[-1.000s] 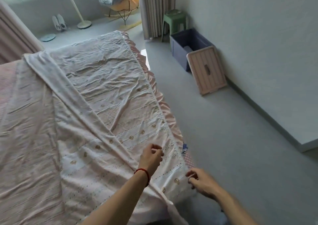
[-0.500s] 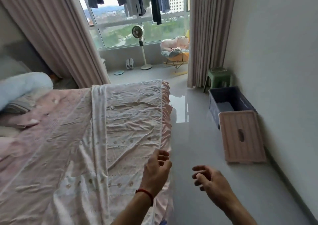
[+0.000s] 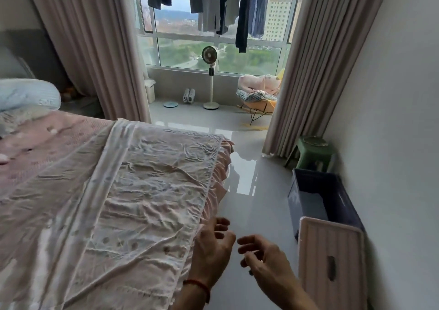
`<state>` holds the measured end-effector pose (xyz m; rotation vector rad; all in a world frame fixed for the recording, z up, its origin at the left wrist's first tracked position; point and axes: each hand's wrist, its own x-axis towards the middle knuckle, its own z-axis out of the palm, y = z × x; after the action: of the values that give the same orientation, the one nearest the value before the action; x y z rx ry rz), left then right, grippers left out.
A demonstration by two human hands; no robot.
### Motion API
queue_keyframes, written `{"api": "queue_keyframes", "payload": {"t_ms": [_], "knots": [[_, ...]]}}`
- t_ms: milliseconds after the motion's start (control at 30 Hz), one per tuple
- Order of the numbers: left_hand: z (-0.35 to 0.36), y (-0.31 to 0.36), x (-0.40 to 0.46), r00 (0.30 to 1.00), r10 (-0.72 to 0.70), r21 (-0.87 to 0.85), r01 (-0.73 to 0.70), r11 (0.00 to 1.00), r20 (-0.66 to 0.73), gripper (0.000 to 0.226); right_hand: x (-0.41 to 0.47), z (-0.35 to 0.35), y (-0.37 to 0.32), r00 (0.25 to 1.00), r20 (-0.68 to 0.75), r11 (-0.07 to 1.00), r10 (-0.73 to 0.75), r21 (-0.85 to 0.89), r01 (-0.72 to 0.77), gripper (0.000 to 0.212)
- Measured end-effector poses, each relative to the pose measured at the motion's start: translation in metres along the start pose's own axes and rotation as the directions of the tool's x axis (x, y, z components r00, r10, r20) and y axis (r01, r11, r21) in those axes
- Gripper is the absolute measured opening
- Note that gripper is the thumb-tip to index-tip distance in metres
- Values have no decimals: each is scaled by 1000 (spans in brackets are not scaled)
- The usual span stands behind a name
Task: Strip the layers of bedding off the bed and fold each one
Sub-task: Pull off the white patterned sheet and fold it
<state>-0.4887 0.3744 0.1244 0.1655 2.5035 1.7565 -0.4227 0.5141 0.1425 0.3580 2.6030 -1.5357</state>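
Sheet (image 3: 147, 191) on bed (image 3: 35, 148), left. Bin (image 3: 323, 200) right by wall, lid (image 3: 332, 262) before it, stool (image 3: 313, 150) behind. Fan (image 3: 210, 77), chair (image 3: 259, 100) far behind, at window.

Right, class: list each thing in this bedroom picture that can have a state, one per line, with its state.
Left hand: fingers loosely curled at the sheet's edge; grip unclear.
Right hand: loosely curled, holding nothing.
White sheet: spread on the bed, wrinkled, partly folded over.
Storage box: open.
Box lid: off, leaning upright.
Curtains: drawn apart.
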Motion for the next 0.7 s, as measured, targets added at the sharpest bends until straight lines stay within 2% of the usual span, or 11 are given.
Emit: {"api": "queue_keyframes", "payload": {"t_ms": [200, 367, 500, 567, 700], "knots": [[62, 29, 147, 999, 36, 64, -35, 997, -6, 20, 152, -76, 28, 998, -50, 996, 24, 92, -19, 26], [118, 37, 267, 997, 4, 110, 5, 994, -83, 22, 299, -123, 67, 995, 81, 957, 61, 278, -81, 30], [148, 66, 352, 999, -35, 222, 33, 975, 8, 40, 387, -164, 81, 974, 168, 936, 149, 293, -194, 28], [154, 85, 401, 999, -9, 293, -7, 956, 53, 43, 442, -188, 73, 972, 194, 937, 133, 296, -188, 26], [153, 94, 495, 998, -35, 287, 51, 957, -60, 44, 562, -214, 43, 970, 234, 948, 73, 286, -140, 26]]}}
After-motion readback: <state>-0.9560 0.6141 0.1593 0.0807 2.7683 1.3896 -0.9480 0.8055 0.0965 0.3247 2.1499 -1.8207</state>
